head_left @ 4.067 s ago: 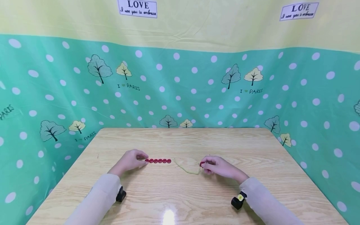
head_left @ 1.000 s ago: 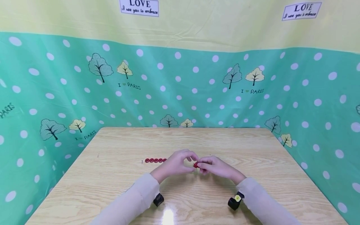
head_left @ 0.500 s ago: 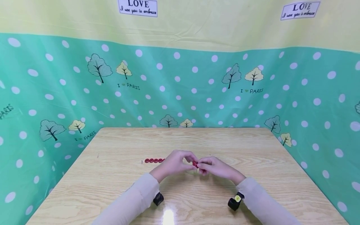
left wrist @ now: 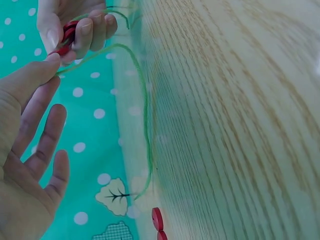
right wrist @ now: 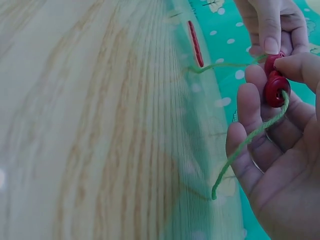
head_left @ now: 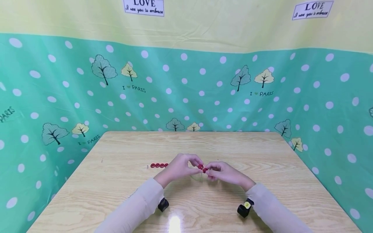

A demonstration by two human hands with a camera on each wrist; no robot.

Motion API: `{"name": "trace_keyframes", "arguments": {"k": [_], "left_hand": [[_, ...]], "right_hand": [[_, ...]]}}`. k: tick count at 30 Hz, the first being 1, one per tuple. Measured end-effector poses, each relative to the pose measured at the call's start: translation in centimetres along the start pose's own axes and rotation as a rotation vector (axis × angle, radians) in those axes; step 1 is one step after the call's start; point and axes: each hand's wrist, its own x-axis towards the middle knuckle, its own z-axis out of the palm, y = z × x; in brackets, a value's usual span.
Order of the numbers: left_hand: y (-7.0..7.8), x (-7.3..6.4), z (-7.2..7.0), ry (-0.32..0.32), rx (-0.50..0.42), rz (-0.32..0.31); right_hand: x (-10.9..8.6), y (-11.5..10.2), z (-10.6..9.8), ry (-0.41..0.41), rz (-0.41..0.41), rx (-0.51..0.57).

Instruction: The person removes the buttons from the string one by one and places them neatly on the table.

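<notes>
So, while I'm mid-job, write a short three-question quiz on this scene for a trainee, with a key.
1. Fill in: the wrist views show a ____ cord.
2. True or false: the right hand holds nothing.
3. In the head view, where is the row of red buttons?
A) To the right of the right hand
B) In the right palm
C) On the table, to the left of the right hand

Key:
1. green
2. False: its thumb and fingers hold a red button.
3. C
</notes>
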Motion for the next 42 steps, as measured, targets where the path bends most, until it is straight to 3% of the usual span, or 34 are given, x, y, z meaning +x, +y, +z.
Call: {"name": "trace_keyframes", "arguments": {"k": [29,42], "left_hand": [[-0.8,-0.6,-1.0,0.01,0.025,-0.013],[-1.3,-1.0,-1.8,0.033,0.038,-0.005]], "right_hand": [[-0.4,-0.3,-0.4,0.018,-0.018,-0.013],[-0.5,-0.6,-0.4,0.015,0.012,-0.002]]}}
